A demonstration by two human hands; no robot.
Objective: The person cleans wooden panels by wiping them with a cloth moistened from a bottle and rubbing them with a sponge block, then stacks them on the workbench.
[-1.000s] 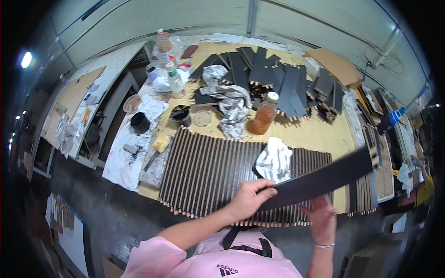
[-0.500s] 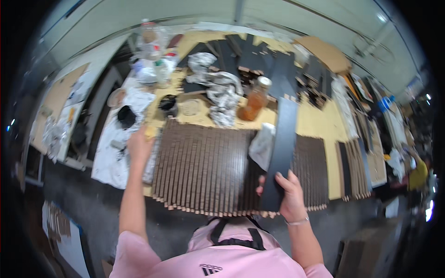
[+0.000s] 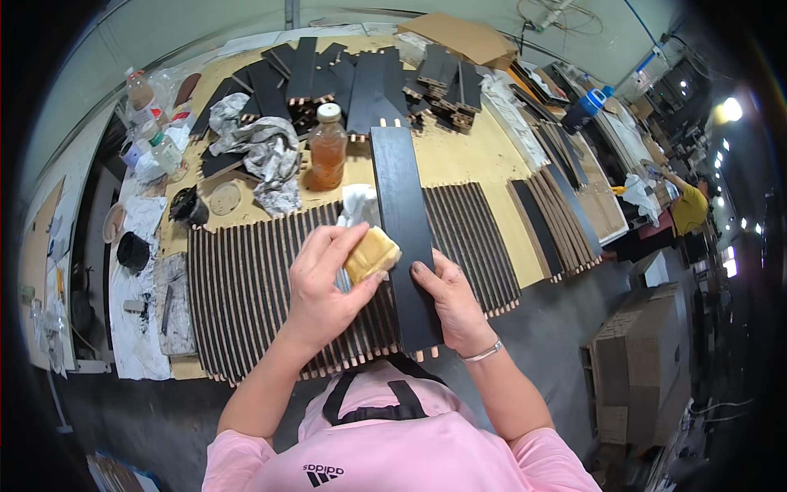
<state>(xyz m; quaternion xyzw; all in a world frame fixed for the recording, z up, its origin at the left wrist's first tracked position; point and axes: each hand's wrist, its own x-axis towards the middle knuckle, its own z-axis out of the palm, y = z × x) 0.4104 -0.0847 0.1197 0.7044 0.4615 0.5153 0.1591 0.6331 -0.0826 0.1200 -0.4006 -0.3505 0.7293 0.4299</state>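
My right hand (image 3: 456, 297) grips the near part of a black wooden slat (image 3: 403, 221), its thumb on the broad face. Light wooden dowels stick out of both slat ends. Between the fingers and thumb of my left hand (image 3: 325, 275) is a yellow sponge (image 3: 371, 256), held close to the slat's left edge; whether it touches I cannot tell. A whitish crumpled cloth (image 3: 359, 205) shows behind the sponge, partly hidden. Below the slat lies a long row of dark slats (image 3: 246, 295) set on edge side by side, dowel ends facing me.
A jar of amber liquid (image 3: 328, 156) stands beyond the row, beside a stained rag (image 3: 266, 152). Black cups (image 3: 133, 252) and plastic bottles (image 3: 164, 149) are at the left. Loose black slats (image 3: 373, 90) pile up at the back. Another person (image 3: 689, 205) is far right.
My left hand has come from the cups at the left to the slat, bringing the sponge. The slat is still in my right hand. The view has turned rightward.
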